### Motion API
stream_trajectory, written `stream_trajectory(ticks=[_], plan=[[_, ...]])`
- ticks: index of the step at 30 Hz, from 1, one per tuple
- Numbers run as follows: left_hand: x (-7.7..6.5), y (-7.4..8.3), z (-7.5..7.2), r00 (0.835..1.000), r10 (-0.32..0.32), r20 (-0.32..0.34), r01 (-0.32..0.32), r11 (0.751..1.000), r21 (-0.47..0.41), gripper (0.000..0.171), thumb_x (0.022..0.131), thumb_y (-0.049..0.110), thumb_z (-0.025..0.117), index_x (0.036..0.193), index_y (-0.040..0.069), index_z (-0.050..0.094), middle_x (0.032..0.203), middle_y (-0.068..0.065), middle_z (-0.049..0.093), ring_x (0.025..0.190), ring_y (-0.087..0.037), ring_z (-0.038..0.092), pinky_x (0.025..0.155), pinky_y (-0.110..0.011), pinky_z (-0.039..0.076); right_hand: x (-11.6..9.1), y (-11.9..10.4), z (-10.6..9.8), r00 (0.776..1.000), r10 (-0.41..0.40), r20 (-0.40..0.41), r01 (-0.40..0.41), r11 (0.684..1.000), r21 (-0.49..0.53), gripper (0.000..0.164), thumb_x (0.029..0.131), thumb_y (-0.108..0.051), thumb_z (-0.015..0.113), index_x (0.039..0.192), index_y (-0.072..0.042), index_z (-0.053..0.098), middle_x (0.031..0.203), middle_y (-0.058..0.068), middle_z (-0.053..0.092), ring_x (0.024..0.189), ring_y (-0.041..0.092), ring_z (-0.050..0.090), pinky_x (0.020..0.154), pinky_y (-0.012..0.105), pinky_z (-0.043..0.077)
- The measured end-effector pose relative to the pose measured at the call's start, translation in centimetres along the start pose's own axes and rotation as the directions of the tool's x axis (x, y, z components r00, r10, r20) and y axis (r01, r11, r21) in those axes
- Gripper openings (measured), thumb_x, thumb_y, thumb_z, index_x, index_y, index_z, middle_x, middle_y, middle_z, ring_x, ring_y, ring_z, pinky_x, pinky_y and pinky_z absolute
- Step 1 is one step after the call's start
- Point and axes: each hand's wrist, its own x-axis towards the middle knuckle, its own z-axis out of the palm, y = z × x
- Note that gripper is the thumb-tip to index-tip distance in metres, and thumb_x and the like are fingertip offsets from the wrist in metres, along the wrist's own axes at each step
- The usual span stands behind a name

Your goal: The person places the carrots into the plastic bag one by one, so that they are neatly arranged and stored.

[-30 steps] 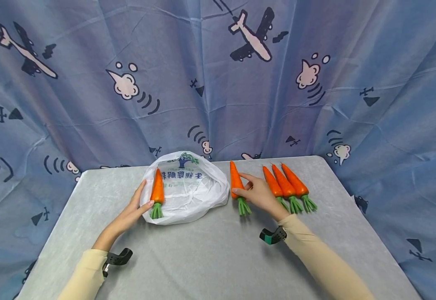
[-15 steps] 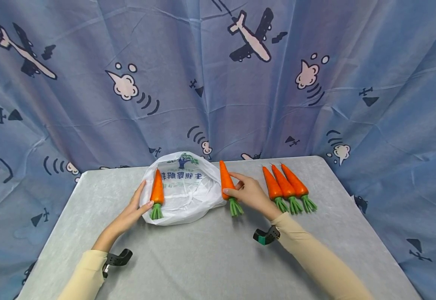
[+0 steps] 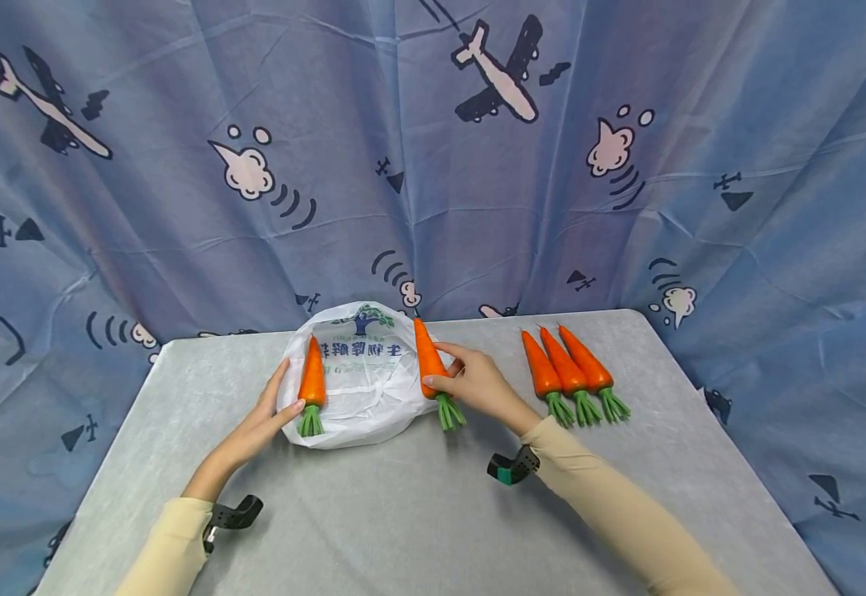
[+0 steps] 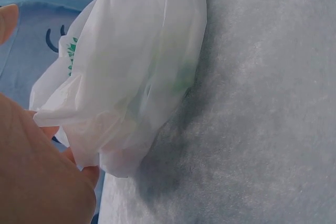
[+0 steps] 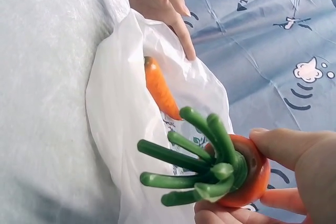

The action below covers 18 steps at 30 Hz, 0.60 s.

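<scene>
My left hand (image 3: 260, 420) grips the left rim of a white plastic bag (image 3: 381, 414), thumb and index finger spread at its mouth; parts of the other fingers are hidden by the bag in the left wrist view. One orange carrot (image 3: 314, 377) with green stalks lies in the mouth near that thumb. Over the bag's right edge, my right hand (image 3: 478, 382) pinches a second carrot (image 3: 429, 360) near its top, tip pointing away. The right wrist view has its cut green stalks (image 5: 210, 166) facing the camera, thumb and fingers around the orange end.
Several more carrots (image 3: 570, 372) lie side by side at the right of the grey table (image 3: 403, 521). A blue curtain (image 3: 373, 165) printed with airplanes hangs behind the table's back edge. Black straps (image 3: 515, 465) are worn on both wrists.
My right hand has carried its carrot leftward from beside the bag to over the bag's right edge. My left hand and the carrot beside it stay in place.
</scene>
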Motion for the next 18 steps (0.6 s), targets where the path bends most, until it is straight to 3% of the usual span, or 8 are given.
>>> stream_trajectory(ticks=[18], plan=[[0.1,0.0,0.0,1.000,0.003,-0.002,-0.003,1.000,-0.001,0.084,0.100,0.030,0.052,0.160,0.025,-0.008,0.167,-0.017,-0.011,0.152,-0.048,-0.006,0.113,-0.077,0.004,1.3,-1.8,2.2,0.999,-0.042,0.032,0.042,0.999,0.010,0.067,0.084,-0.032,0.079,0.143,-0.016,0.054,0.078,0.007,0.064,0.057,0.012,0.057,0.053,0.024,0.047]])
